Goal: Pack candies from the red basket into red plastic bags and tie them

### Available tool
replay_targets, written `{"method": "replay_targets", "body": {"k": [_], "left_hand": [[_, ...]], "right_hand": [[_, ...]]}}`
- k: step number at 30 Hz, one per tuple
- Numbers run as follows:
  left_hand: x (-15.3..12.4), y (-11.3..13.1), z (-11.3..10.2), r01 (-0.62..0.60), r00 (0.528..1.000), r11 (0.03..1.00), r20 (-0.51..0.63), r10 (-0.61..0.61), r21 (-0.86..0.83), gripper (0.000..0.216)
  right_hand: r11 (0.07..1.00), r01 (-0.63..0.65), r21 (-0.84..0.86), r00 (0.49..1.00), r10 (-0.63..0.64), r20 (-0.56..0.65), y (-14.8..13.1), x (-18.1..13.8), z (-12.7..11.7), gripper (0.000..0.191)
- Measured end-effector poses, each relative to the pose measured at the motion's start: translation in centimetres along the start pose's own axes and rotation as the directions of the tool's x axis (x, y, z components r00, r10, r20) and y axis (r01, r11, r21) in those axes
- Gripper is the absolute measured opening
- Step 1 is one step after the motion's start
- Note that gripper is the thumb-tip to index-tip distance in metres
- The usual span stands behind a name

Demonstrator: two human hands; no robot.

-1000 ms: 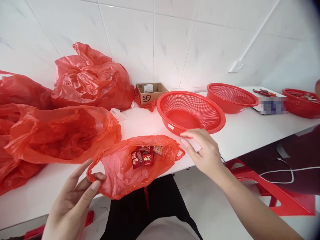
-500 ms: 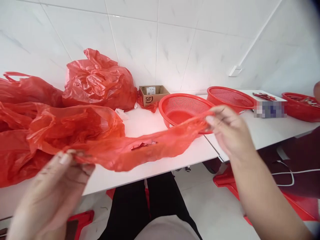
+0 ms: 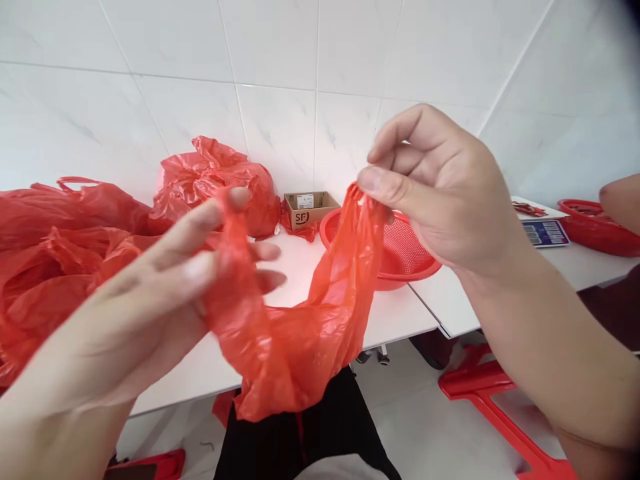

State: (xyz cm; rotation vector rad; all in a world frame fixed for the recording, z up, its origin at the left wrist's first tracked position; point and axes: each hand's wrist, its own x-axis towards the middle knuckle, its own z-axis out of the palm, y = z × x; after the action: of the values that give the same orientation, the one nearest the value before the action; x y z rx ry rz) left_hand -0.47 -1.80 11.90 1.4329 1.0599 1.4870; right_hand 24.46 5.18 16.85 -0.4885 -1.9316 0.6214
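Note:
A small red plastic bag [image 3: 295,340] hangs in the air between my two hands, above the front edge of the white table [image 3: 300,267]. My left hand [image 3: 165,293] pinches one handle of it, thumb and fingers closed on the plastic. My right hand [image 3: 440,187] is raised higher and pinches the other handle between thumb and forefinger. The bag sags down in the middle; what is inside it is hidden. Behind the bag stands a red mesh basket [image 3: 410,257], partly covered by my right hand.
Several full red plastic bags [image 3: 60,247] lie at the left, another bag [image 3: 220,180] against the tiled wall. A small open cardboard box [image 3: 307,208] sits by the wall. At right are a scale [image 3: 545,232], another red basket [image 3: 597,223], another person's arm [image 3: 620,200] and a red stool [image 3: 490,393].
Both hands took the bag by its handles and lifted it off the table. The right hand rose highest. The bag, first open showing small boxes, now hangs folded.

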Motion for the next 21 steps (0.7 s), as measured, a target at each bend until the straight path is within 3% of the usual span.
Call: {"method": "replay_targets", "body": {"k": [1, 3, 5, 7, 12, 15, 18, 21], "left_hand": [[0.4, 0.4, 0.7, 0.097, 0.982, 0.995, 0.165, -0.092, -0.025, 0.044], [1.4, 0.7, 1.9, 0.272, 0.866, 0.962, 0.431, -0.253, 0.019, 0.039], [2.5, 0.5, 2.8, 0.325, 0.772, 0.934, 0.529, -0.354, 0.151, 0.024], [3.4, -0.1, 3.3, 0.328, 0.729, 0.920, 0.562, -0.390, 0.213, 0.030], [4.4, -1.6, 2.8, 0.335, 0.834, 0.935, 0.426, -0.352, 0.117, 0.042], [4.7, -2.1, 2.5, 0.323, 0.872, 0.939, 0.349, -0.344, 0.118, 0.045], [4.9, -2.3, 2.4, 0.291, 0.898, 0.951, 0.314, -0.308, 0.102, 0.032], [5.2, -2.2, 2.2, 0.229, 0.907, 0.970, 0.344, -0.242, 0.079, 0.029]], "right_hand": [[0.999, 0.032, 0.020, 0.999, -0.033, 0.029, -0.4, 0.3, 0.9, 0.009], [0.996, 0.066, 0.065, 0.991, -0.073, 0.111, -0.8, 0.9, 2.8, 0.009], [0.992, 0.067, 0.104, 0.979, -0.086, 0.185, -0.7, 1.6, 4.5, 0.009], [0.991, 0.042, 0.128, 0.973, -0.070, 0.219, 0.1, 1.9, 5.3, 0.007], [0.982, -0.158, 0.101, 0.951, 0.124, 0.282, 4.0, 0.3, 4.9, 0.023], [0.967, -0.235, 0.098, 0.947, 0.205, 0.247, 5.6, -1.2, 4.8, 0.016], [0.980, -0.166, 0.109, 0.982, 0.154, 0.107, 5.2, -2.5, 5.3, 0.005], [0.999, 0.043, 0.001, 0.998, -0.043, 0.040, 3.4, -3.6, 5.9, 0.004]]}}
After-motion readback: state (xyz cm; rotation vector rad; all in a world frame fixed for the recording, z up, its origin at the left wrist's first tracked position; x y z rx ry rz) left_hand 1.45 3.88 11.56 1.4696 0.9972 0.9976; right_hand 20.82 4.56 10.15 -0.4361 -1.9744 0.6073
